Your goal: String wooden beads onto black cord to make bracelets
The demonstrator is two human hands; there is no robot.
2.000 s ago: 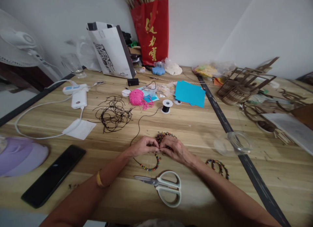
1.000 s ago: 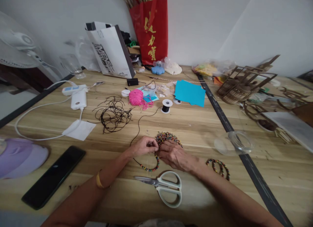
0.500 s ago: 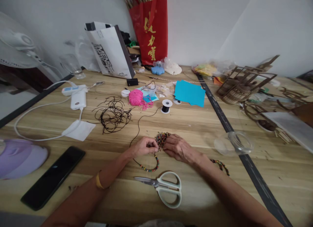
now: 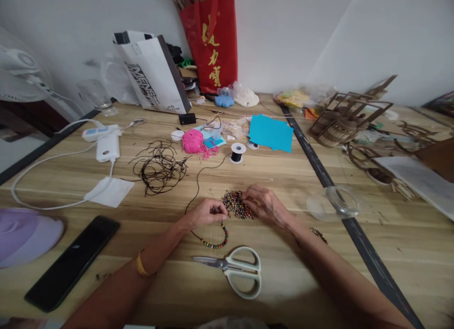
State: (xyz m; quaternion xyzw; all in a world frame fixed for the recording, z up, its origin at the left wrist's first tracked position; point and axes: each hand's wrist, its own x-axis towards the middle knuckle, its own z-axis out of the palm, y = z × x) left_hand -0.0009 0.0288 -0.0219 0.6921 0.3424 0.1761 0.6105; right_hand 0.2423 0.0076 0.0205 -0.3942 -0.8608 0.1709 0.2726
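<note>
My left hand (image 4: pixel 208 212) is closed in a pinch on a thin black cord (image 4: pixel 197 182) beside the pile of beads. Below its fingertips hangs a curved row of small coloured beads (image 4: pixel 215 246), threaded on that cord. My right hand (image 4: pixel 264 203) rests at the right side of the loose bead pile (image 4: pixel 235 202), its fingers bent down and close together among the beads. Whatever lies between its fingertips is too small to make out. Nearer to me lie scissors (image 4: pixel 230 265) with pale handles, their blades pointing left.
A black cord spool (image 4: pixel 237 153) stands behind the pile. Tangled black cord (image 4: pixel 159 170), pink yarn (image 4: pixel 193 141) and blue sheets (image 4: pixel 271 133) lie farther back. A phone (image 4: pixel 73 263) is at left. A clear round container (image 4: pixel 342 202) and another beaded strand (image 4: pixel 318 234) are at right.
My right hand has shifted slightly up and right over the pile, uncovering more beads. The left hand keeps its pinch on the cord. The whole view has moved a little.
</note>
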